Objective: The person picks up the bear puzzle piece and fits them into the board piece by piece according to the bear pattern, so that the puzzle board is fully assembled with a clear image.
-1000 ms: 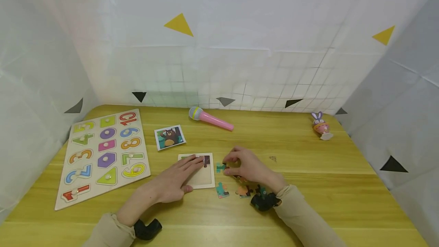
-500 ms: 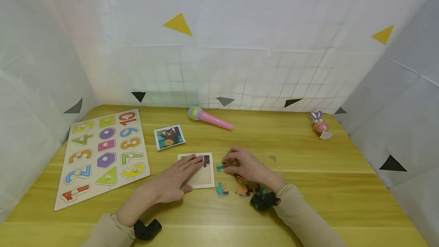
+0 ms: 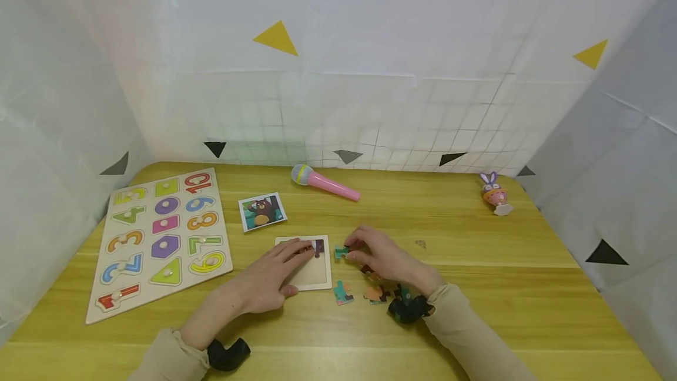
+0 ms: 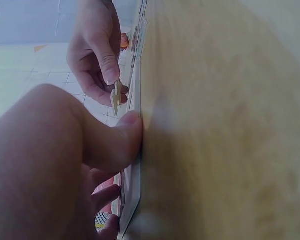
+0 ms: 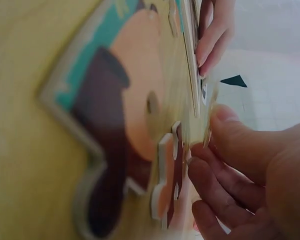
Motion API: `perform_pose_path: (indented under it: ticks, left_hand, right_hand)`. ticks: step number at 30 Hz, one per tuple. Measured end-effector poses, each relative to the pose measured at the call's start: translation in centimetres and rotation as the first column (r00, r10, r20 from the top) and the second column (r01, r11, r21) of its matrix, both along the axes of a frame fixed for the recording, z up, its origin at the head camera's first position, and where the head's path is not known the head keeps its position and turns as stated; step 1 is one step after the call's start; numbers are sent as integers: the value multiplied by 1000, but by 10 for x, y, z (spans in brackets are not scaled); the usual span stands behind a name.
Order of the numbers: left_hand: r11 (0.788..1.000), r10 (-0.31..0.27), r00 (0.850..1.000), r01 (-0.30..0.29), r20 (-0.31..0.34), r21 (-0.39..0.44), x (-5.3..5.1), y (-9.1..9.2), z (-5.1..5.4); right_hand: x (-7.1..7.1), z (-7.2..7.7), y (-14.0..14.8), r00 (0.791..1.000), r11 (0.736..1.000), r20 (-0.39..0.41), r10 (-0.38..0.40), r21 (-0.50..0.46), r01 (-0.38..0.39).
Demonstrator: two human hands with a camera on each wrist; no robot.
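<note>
My right hand pinches a teal puzzle piece just right of the square wooden puzzle frame. In the left wrist view that piece is tilted up between thumb and fingers. Spread over the frame's upper left, my left hand rests with its thumb at the lower edge; its fingers partly cover the dark pieces laid inside. Below the right hand lie a teal piece, an orange piece, a brown-orange one and a dark green one, partly hidden by the wrist.
A number-and-shape board lies at the left. Behind the frame are a bear picture card and a pink toy microphone. A small rabbit-eared toy stands at the back right.
The teal piece in my right hand has lifted and turned slightly, and the right fingertips have shifted a little. My left hand has stayed in place on the frame.
</note>
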State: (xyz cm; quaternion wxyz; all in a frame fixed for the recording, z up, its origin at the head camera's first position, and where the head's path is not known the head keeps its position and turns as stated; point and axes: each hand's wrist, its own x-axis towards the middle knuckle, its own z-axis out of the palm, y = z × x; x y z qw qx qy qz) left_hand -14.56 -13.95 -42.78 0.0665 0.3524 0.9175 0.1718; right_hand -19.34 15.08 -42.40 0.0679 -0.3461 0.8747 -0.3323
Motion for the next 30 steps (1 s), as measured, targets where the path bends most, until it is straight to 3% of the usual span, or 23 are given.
perform_pose_path:
  ticks: [9,17,23,30]
  left_hand:
    - [1000,-5,1000,5,1,-10,0,-2,0]
    - [999,23,1000,-23,16,-29,-2,-2,-1]
    - [1000,28,999,-28,23,5,0,-4,-1]
    - [988,144,988,-147,58,41,8,-23,2]
  right_hand:
    - [0,2,-1,1000,999,-5,-7,31,7]
    - [1,1,0,995,998,-85,53,45,-50]
    - [4,3,-1,992,997,-115,59,48,-54]
    - [4,3,-4,991,999,-132,36,43,-30]
